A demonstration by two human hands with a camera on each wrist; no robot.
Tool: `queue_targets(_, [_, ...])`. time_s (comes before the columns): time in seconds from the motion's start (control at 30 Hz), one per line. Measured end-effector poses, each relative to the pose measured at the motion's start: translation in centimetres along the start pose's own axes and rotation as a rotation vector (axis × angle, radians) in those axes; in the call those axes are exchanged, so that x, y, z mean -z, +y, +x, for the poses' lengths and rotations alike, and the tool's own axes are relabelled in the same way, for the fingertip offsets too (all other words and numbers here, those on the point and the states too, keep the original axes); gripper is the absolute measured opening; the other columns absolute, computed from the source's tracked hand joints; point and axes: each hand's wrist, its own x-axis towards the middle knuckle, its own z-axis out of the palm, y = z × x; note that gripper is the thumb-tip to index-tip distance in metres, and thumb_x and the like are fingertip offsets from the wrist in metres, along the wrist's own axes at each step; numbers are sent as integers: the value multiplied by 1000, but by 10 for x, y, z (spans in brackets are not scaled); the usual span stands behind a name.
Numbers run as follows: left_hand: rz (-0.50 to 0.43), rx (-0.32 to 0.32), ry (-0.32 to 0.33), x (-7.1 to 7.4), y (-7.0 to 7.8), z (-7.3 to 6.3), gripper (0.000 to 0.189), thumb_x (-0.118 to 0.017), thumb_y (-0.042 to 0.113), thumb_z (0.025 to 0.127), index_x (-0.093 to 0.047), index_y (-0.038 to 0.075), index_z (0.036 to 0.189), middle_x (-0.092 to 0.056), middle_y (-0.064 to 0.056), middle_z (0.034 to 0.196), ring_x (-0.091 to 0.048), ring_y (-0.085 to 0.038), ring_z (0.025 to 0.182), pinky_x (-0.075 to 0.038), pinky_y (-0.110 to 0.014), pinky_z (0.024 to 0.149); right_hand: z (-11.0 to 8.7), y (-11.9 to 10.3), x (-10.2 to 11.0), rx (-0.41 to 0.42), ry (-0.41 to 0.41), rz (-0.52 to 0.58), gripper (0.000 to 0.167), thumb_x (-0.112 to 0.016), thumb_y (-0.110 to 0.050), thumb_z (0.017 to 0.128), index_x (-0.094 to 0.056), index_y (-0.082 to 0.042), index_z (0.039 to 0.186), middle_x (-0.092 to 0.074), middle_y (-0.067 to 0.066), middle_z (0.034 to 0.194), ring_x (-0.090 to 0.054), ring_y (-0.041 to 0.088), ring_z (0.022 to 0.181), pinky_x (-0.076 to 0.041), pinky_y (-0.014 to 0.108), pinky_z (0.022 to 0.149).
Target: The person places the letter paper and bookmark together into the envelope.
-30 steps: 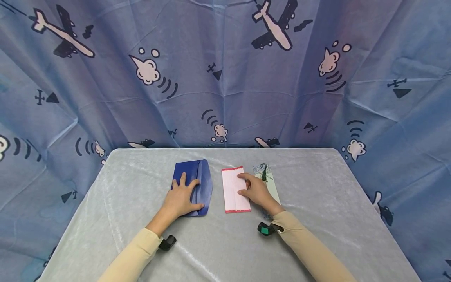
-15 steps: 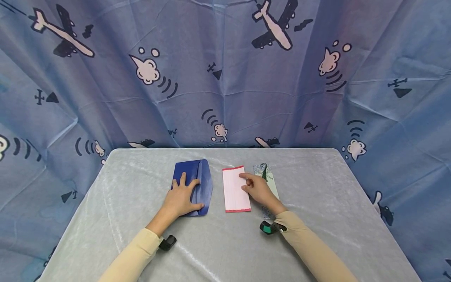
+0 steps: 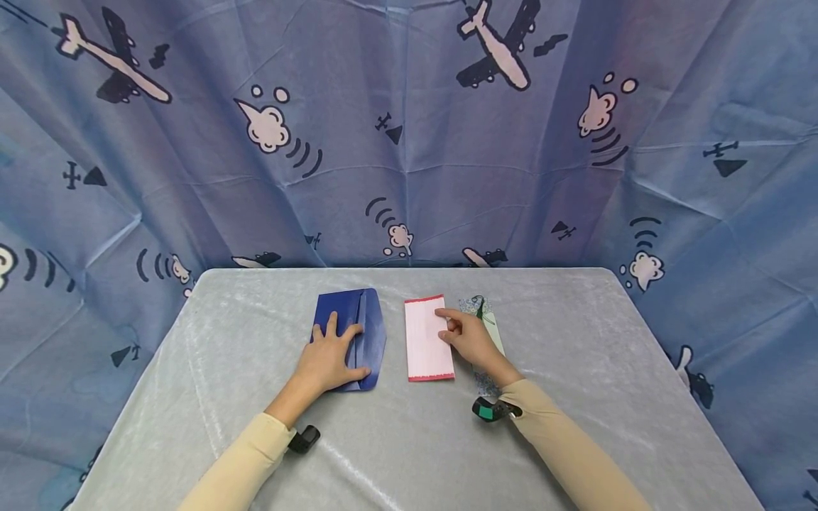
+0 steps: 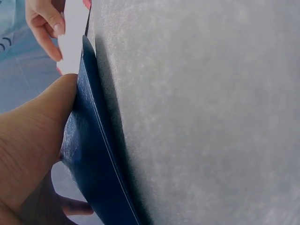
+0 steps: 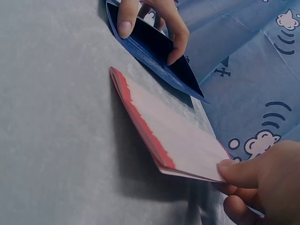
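Observation:
A dark blue envelope (image 3: 373, 341) lies on the table with its flap open to the right. My left hand (image 3: 327, 360) rests on it with spread fingers, the thumb at the flap side. Between thumb and fingers, my right hand (image 3: 471, 341) pinches the right edge of a folded pinkish-white paper (image 3: 427, 344) with red ends. In the right wrist view, the paper (image 5: 173, 136) is tilted above the table, a shadow beneath it. A pale green bookmark (image 3: 494, 335) with a dark tassel lies partly hidden under the right hand and wrist.
The table (image 3: 575, 341) wears a light grey velvety cloth. Behind and around it hangs a blue curtain (image 3: 409, 191) printed with planes and clouds. Each wrist carries a small black device (image 3: 303, 440), near the cream sleeves.
My right hand has shifted slightly right and away from me, raising the folded paper a little off the cloth. The left hand and the envelope have not moved.

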Motion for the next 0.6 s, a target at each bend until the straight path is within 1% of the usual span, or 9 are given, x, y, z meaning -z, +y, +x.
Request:
queue_targets(0.3, [2, 5, -7, 0, 0, 1, 85, -76, 64, 73, -46, 29, 144, -25, -32, 158, -36, -65, 133, -50, -68, 88, 2, -4, 0, 5, 5, -3, 43, -69, -6, 90, -63, -8, 132, -53, 4, 85, -46, 12, 70, -37, 21, 59])
queue_targets(0.47, [2, 6, -10, -1, 0, 1, 85, -76, 64, 73, -46, 29, 144, -25, -32, 158, -36, -66, 133, -50, -68, 87, 5, -6, -3, 29, 13, 20, 42, -70, -6, 90, -63, -7, 132, -52, 3, 83, -46, 13, 71, -38, 21, 61])
queue_targets(0.6, [4, 0, -11, 0, 0, 1, 86, -77, 64, 72, -45, 29, 145, -25, -32, 158, -36, -66, 133, -51, -67, 86, 6, -9, -4, 28, 14, 35, 42, -69, -6, 90, -63, -7, 132, -52, 4, 83, -46, 14, 72, -38, 21, 62])
